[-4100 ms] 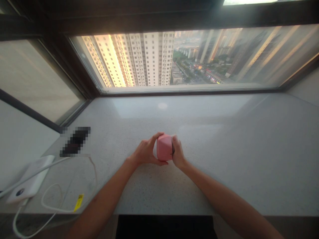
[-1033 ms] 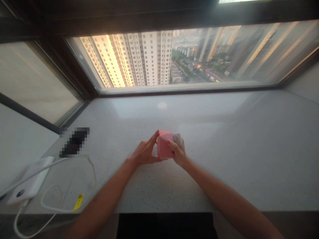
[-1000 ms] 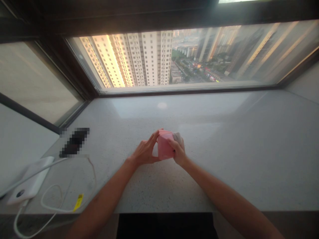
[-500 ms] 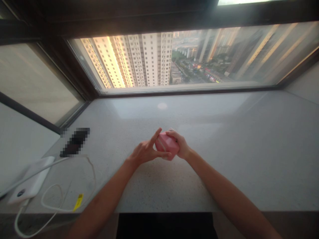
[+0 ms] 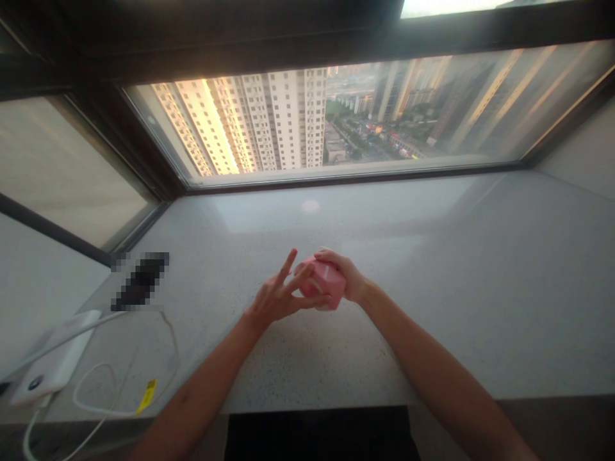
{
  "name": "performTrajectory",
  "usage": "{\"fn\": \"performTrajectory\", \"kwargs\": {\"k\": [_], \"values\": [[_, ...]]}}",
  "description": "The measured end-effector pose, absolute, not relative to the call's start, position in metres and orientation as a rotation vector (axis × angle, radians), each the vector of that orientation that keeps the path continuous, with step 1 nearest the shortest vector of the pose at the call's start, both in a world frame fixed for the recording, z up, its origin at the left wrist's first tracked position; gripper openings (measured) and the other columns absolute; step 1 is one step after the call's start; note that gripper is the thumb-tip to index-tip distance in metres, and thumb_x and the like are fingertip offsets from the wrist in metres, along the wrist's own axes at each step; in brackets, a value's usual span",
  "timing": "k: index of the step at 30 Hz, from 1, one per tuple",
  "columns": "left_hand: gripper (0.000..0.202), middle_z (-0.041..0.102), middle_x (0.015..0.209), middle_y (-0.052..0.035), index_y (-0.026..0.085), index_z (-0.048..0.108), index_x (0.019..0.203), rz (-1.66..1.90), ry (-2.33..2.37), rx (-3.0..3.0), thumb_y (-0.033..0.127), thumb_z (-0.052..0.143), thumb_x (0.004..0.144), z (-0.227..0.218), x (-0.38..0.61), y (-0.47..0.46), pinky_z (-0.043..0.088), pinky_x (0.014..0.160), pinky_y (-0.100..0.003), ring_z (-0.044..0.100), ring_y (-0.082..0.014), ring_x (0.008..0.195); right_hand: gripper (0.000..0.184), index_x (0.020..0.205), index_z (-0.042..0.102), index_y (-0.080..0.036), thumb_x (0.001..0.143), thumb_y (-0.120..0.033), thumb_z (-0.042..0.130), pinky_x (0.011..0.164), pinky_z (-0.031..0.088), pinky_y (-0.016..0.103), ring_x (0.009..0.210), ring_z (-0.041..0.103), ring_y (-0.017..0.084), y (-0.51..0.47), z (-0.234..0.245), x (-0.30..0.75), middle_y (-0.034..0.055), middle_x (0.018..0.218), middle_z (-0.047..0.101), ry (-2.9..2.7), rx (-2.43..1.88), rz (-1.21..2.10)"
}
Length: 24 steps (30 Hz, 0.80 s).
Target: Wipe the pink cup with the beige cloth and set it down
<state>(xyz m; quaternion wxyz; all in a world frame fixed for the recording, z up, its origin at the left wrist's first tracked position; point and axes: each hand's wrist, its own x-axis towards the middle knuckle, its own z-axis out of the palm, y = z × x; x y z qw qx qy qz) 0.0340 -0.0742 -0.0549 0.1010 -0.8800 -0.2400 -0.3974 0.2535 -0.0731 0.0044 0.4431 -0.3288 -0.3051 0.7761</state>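
Observation:
A small pink box-like object (image 5: 327, 283) is held just above the pale speckled windowsill (image 5: 432, 269), near its middle. My right hand (image 5: 346, 280) is wrapped over its top and far side, fingers curled around it. My left hand (image 5: 278, 296) touches its left side with thumb and a bent finger, while the index finger points up and away. A pale part of the object shows faintly under the right fingers; I cannot make it out.
A blurred dark phone (image 5: 140, 282) lies at the left of the sill. Nearer me are a white power bank (image 5: 50, 360) and a looping white cable (image 5: 120, 384) with a yellow tag. The window frame (image 5: 336, 179) runs along the back.
The pink object has been tilted from upright to lying slanted. My right hand shifted over its top and my left fingers spread apart. The view drifted slightly.

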Motion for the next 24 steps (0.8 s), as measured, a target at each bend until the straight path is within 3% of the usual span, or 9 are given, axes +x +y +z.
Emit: {"fn": "performTrajectory", "kwargs": {"k": [2, 5, 10, 17, 24], "values": [[0.103, 0.021, 0.183, -0.0048, 0.055, 0.028, 0.168, -1.075, -0.46, -2.475, 0.031, 0.089, 0.089, -0.051, 0.036, -0.073, 0.066, 0.103, -0.052, 0.042, -0.046, 0.159, 0.032, 0.074, 0.061, -0.023, 0.073, -0.042, 0.087, 0.052, 0.048, 0.024, 0.056, 0.06, 0.014, -0.073, 0.004, 0.253, -0.0035, 0.066, 0.066, -0.765, -0.816, 1.967], [0.11, 0.005, 0.185, -0.0062, 0.052, 0.024, 0.169, -1.023, -0.283, -2.369, 0.034, 0.092, 0.085, -0.043, 0.041, -0.074, 0.056, 0.116, -0.066, 0.022, -0.0491, 0.167, 0.031, 0.077, 0.063, -0.022, 0.074, -0.043, 0.086, 0.053, 0.052, 0.024, 0.057, 0.062, 0.014, -0.074, 0.006, 0.252, -0.002, 0.068, 0.069, -0.779, -0.827, 2.028], [0.118, -0.005, 0.184, -0.0067, 0.055, 0.018, 0.169, -0.968, -0.244, -2.362, 0.036, 0.095, 0.082, -0.039, 0.05, -0.079, 0.049, 0.118, -0.078, 0.012, -0.0547, 0.167, 0.03, 0.077, 0.064, -0.021, 0.074, -0.044, 0.084, 0.051, 0.053, 0.024, 0.054, 0.064, 0.016, -0.075, 0.007, 0.25, -0.0005, 0.065, 0.07, -0.779, -0.846, 2.108], [0.106, 0.0, 0.184, -0.0004, 0.055, 0.033, 0.165, -0.934, -0.28, -2.369, 0.037, 0.095, 0.081, -0.046, 0.052, -0.088, 0.049, 0.119, -0.075, 0.017, -0.0561, 0.165, 0.025, 0.08, 0.069, -0.018, 0.083, -0.042, 0.075, 0.05, 0.053, 0.024, 0.054, 0.065, 0.015, -0.07, 0.004, 0.256, 0.0024, 0.068, 0.074, -0.681, -0.887, 2.207], [0.095, 0.014, 0.182, 0.0015, 0.053, 0.042, 0.161, -0.994, -0.32, -2.466, 0.042, 0.094, 0.081, -0.052, 0.055, -0.085, 0.052, 0.119, -0.064, 0.022, -0.0519, 0.165, 0.034, 0.088, 0.074, -0.015, 0.089, -0.048, 0.067, 0.056, 0.059, 0.028, 0.059, 0.069, 0.018, -0.068, 0.003, 0.257, 0.006, 0.074, 0.077, -0.62, -0.925, 2.293]]}}
